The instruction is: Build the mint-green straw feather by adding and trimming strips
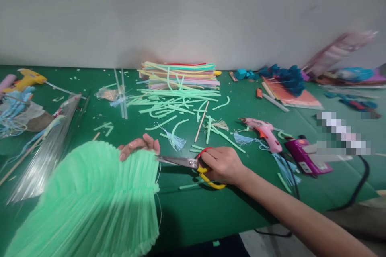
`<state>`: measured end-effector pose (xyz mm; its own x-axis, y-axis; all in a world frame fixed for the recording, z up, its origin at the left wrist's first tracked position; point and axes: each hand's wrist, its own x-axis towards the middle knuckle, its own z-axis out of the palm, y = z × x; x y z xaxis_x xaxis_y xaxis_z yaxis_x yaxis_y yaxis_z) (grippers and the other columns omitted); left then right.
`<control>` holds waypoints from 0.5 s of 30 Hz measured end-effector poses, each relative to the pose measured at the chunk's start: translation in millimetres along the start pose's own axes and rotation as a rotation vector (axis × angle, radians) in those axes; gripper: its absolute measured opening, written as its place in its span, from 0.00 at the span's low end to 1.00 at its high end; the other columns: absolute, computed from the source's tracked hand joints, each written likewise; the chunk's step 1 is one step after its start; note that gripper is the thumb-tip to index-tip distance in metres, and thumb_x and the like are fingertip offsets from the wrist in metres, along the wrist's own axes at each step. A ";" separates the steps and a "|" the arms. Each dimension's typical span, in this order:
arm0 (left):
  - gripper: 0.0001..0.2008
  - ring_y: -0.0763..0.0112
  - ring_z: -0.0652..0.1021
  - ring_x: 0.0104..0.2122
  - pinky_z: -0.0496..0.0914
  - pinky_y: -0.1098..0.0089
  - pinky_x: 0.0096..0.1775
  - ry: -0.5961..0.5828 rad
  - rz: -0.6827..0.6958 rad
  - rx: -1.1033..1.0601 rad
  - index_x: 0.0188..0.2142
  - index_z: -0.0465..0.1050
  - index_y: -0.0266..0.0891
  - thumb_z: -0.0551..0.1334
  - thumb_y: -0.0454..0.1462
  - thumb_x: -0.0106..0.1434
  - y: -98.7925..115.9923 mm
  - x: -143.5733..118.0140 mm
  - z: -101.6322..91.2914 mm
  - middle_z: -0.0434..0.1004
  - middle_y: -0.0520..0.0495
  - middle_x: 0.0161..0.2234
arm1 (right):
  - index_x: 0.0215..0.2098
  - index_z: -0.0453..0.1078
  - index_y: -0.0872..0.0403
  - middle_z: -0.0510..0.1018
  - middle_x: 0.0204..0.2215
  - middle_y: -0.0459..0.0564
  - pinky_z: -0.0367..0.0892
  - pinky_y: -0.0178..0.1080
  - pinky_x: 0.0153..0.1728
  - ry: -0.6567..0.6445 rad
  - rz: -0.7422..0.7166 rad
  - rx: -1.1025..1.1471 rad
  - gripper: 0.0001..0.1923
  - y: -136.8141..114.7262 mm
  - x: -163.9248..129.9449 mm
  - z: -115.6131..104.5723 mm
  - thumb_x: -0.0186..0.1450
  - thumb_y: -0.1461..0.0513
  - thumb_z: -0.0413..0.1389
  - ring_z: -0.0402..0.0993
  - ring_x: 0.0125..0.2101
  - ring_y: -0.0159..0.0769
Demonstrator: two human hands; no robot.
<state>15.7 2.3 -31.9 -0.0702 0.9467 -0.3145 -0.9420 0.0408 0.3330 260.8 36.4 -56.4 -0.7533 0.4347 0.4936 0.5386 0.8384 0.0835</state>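
My right hand (pixel 224 165) grips scissors (pixel 177 161) by their red and yellow handles. The blades point left, and their tips meet the upper right edge of a mint-green fan-shaped piece (pixel 102 196), which looks made of fuzzy pipe cleaners laid side by side. Behind that piece, my left hand (pixel 140 145) holds it near the top edge with curled fingers; its palm and wrist are hidden. A thin pale wire or thread loops out from the piece's right side. Just beyond both hands lie cut mint-green pipe cleaners (pixel 169 106) on the green table (pixel 193 217).
A bundle of coloured pipe cleaners (pixel 181 76) lies by the wall. At right are a pink glue gun (pixel 265 132), a purple device (pixel 307 158) with cords and blue tassels (pixel 285 168). At left lie a yellow glue gun (pixel 28 78) and clear sticks or wires (pixel 45 152).
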 end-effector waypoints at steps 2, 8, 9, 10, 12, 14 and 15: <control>0.26 0.72 0.79 0.45 0.53 0.64 0.64 -0.005 -0.001 -0.010 0.11 0.63 0.43 0.53 0.33 0.67 -0.8 0.6 -0.9 0.76 0.55 0.19 | 0.22 0.64 0.54 0.68 0.16 0.42 0.50 0.35 0.22 -0.001 0.005 -0.008 0.10 -0.6 -0.9 0.1 0.61 0.66 0.48 0.61 0.18 0.29; 0.27 0.74 0.73 0.55 0.46 0.65 0.66 -0.058 0.019 -0.040 0.11 0.65 0.46 0.53 0.38 0.67 -4.0 2.2 -0.7 0.81 0.59 0.28 | 0.27 0.66 0.55 0.74 0.21 0.46 0.53 0.35 0.23 -0.030 0.138 -0.059 0.12 2.9 -0.9 -10.4 0.64 0.56 0.53 0.66 0.20 0.30; 0.27 0.75 0.71 0.57 0.44 0.66 0.66 -0.072 0.024 -0.045 0.11 0.64 0.46 0.53 0.40 0.67 -4.3 1.7 0.5 0.82 0.60 0.30 | 0.27 0.66 0.54 0.74 0.21 0.46 0.53 0.35 0.22 -0.041 0.187 -0.061 0.14 5.1 -1.2 -13.0 0.64 0.53 0.54 0.67 0.20 0.31; 0.27 0.75 0.69 0.59 0.43 0.65 0.66 -0.086 0.027 -0.047 0.10 0.64 0.46 0.53 0.42 0.67 -4.5 0.9 2.1 0.83 0.61 0.33 | 0.28 0.66 0.54 0.74 0.23 0.46 0.53 0.35 0.22 -0.063 0.242 -0.059 0.16 7.8 -1.8 -15.4 0.63 0.50 0.55 0.68 0.21 0.31; 0.27 0.73 0.63 0.62 0.41 0.63 0.66 -0.116 0.026 -0.046 0.11 0.64 0.46 0.53 0.43 0.67 -4.9 -2.1 6.5 0.83 0.61 0.37 | 0.31 0.66 0.55 0.75 0.27 0.48 0.57 0.34 0.24 -0.133 0.345 -0.057 0.23 14.9 -3.7 -18.9 0.59 0.43 0.57 0.71 0.25 0.34; 0.26 0.71 0.58 0.65 0.39 0.60 0.66 -0.143 0.022 -0.042 0.12 0.64 0.45 0.51 0.44 0.68 -5.5 -6.6 11.5 0.83 0.60 0.40 | 0.35 0.66 0.57 0.75 0.32 0.56 0.64 0.38 0.31 -0.196 0.405 -0.112 0.31 23.8 -6.6 -20.9 0.55 0.39 0.57 0.73 0.32 0.43; 0.26 0.71 0.57 0.66 0.39 0.59 0.66 -0.157 0.019 -0.038 0.13 0.64 0.45 0.50 0.44 0.68 -5.7 -9.1 13.9 0.83 0.59 0.42 | 0.37 0.67 0.60 0.74 0.35 0.60 0.65 0.42 0.35 -0.216 0.431 -0.159 0.33 28.6 -8.1 -21.8 0.54 0.39 0.58 0.72 0.36 0.49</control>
<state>26.2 -2.1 -18.5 -0.0382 0.9857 -0.1644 -0.9529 0.0136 0.3030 290.6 49.7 -39.1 -0.5015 0.8025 0.3231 0.8560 0.5145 0.0507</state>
